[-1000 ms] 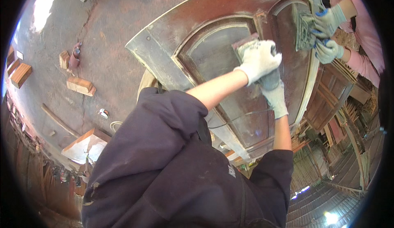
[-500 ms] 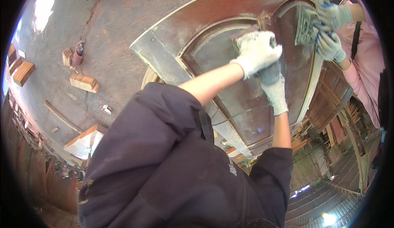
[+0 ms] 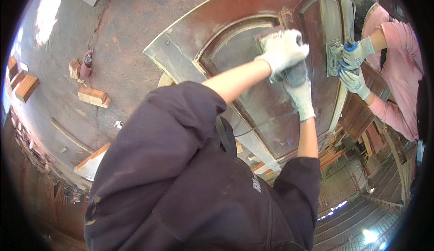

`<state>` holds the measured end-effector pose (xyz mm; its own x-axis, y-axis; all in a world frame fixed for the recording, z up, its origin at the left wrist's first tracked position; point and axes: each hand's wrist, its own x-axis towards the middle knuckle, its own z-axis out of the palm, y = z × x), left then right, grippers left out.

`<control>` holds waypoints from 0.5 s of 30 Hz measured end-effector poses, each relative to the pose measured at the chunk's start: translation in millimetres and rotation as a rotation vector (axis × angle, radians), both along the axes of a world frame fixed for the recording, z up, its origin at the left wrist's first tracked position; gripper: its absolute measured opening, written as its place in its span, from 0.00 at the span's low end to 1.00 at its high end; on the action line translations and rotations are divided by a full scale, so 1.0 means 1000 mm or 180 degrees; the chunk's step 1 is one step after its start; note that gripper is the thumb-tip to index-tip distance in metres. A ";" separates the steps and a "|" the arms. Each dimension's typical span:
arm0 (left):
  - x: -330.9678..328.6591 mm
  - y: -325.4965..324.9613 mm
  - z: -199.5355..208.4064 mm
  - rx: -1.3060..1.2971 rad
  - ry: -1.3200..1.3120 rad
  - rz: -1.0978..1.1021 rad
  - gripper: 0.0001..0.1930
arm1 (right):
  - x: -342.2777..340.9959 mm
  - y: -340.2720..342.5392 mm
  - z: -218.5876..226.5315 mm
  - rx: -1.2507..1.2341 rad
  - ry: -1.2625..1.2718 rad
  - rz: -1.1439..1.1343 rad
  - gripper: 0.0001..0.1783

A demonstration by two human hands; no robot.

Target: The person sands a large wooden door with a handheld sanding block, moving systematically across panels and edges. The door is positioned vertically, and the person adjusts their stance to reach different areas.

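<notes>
A wooden panel door (image 3: 246, 8) with arched, moulded panels lies before me, its brown finish dusted pale. On one panel sits a powered sander (image 3: 264, 39), its flat pad edge showing past my gloves. My left hand (image 3: 285, 52), in a white work glove, is closed over the sander's front end. Behind it my right hand (image 3: 299, 90), gloved too, wraps the body from the near side. My hands hide most of the tool. A thin dark cord (image 3: 253, 130) trails across the door close by.
At right, a person in pink (image 3: 398, 70) holds another sander (image 3: 334, 57) on the same door with two gloved hands. Wood blocks (image 3: 94, 97), a reddish-brown tool (image 3: 86, 65) and a wooden stick (image 3: 71, 135) lie on the floor at left. Stacked timber (image 3: 332, 156) is at lower right.
The other person's sander has moved nearer along the door's right side. My sander has shifted slightly up and left in the view, both hands still on it.
</notes>
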<state>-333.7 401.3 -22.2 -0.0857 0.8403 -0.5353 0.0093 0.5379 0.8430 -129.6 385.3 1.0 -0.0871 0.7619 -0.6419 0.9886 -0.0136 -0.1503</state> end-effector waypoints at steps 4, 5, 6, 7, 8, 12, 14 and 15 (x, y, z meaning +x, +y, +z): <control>-0.018 -0.008 -0.001 0.0180 0.0179 0.0125 0.21 | -0.039 -0.010 0.004 0.0108 -0.0089 -0.0116 0.48; -0.018 -0.012 0.000 0.0165 0.0196 0.0081 0.21 | -0.038 -0.015 0.003 0.0165 -0.0072 -0.0083 0.48; -0.010 -0.021 0.004 0.0032 0.0127 -0.0003 0.19 | -0.027 -0.026 0.000 0.0235 0.0174 -0.0034 0.48; 0.003 -0.033 0.001 0.0187 0.0211 -0.0045 0.19 | -0.008 -0.044 -0.006 0.0304 0.0410 0.0036 0.47; 0.016 -0.048 -0.004 0.0335 0.0304 -0.0077 0.18 | 0.007 -0.062 -0.011 0.0272 0.0554 0.0054 0.47; 0.048 -0.111 -0.005 0.0108 0.0027 0.0051 0.17 | 0.033 -0.124 -0.003 -0.0254 0.0646 -0.0460 0.49; 0.040 -0.115 -0.002 0.0041 -0.0034 0.0075 0.17 | 0.014 -0.129 0.003 -0.0270 0.0893 -0.0622 0.48; 0.036 -0.109 -0.005 0.0053 -0.0030 0.0039 0.17 | 0.022 -0.128 -0.008 -0.0074 0.0945 -0.0243 0.48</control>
<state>-298.0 291.8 -27.2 -0.0910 0.8480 -0.5221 -0.0053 0.5238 0.8518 -108.0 257.4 -6.9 -0.2165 0.7589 -0.6142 0.8974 -0.0931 -0.4313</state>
